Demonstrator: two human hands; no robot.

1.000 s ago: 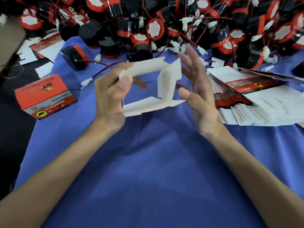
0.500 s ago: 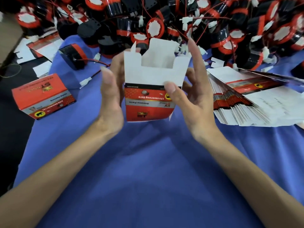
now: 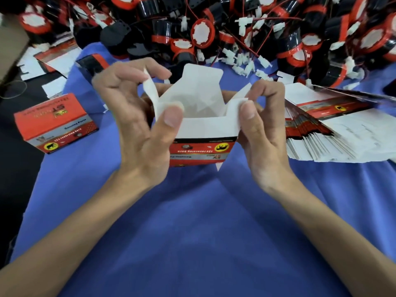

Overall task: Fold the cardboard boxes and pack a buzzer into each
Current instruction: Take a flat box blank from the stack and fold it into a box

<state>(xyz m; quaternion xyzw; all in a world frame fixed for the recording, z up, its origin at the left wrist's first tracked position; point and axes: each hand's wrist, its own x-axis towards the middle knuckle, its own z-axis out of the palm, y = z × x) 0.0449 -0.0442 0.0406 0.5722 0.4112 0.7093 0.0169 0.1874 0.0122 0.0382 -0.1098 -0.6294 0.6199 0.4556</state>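
Held upright above the blue surface [image 3: 192, 232], the half-formed carton [image 3: 201, 144] is light, thin and easily creased. The left hand [image 3: 137, 125] and right hand [image 3: 261, 125] each pinch a side flap; grip near the fold lines.

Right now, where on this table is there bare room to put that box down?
The widest bare patch is the blue cloth in the foreground, below the open box. A smaller strip lies between the closed box and the left hand. Buzzers crowd the back; flat boxes fill the right.
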